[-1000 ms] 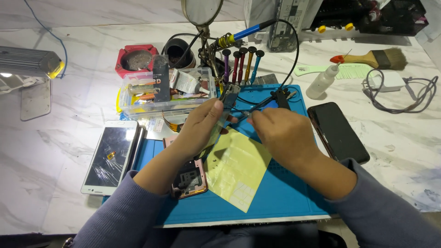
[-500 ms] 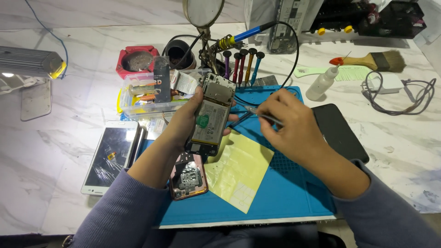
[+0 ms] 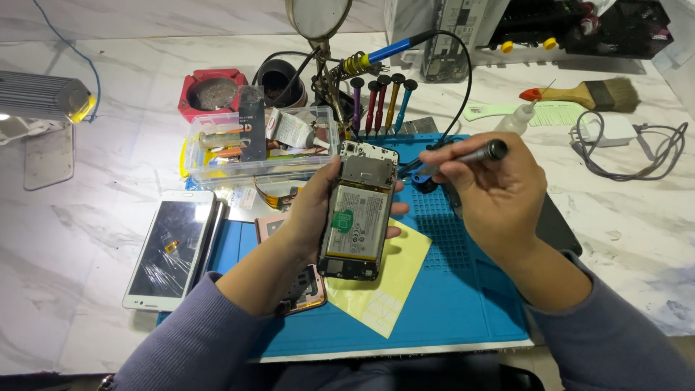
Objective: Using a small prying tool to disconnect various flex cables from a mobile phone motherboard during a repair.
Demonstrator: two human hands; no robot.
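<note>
Our left hand [image 3: 311,217] is clamped round the edges of the opened phone [image 3: 358,210], held above the blue mat [image 3: 463,297]; at its three o'clock our right hand [image 3: 499,192] grips a screwdriver [image 3: 463,156]. The phone looks light, stiff and fragile: we'd grasp the frame, not the battery.

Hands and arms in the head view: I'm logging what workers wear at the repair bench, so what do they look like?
Both hands are bare: left hand, right hand, no gloves, and no rings or watch visible. Both arms wear long sleeves of plain grey-blue knit fabric, left sleeve and right sleeve, ending above the wrists.
</note>
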